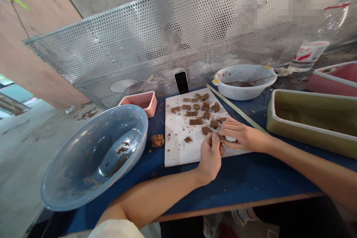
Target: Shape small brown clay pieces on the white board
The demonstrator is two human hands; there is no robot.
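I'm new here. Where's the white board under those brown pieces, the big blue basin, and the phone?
White board (177,153): head view, bare surface at its near left corner.
Blue basin (76,156): head view, inner wall.
Phone (182,83): head view, middle of its dark screen.

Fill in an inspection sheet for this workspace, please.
Surface: blue table, crumbs scattered; white board on it.
Work items: small brown pieces on the board; rough brown lump beside it.
Clutter: blue basin, white basin with debris, phone, bottle, green trough, pink boxes.
Hands: left hand and right hand together over the board, at a brown piece; grip partly hidden.
Cables: nothing seen.
Surroundings: perforated metal panel behind; gray floor at left.
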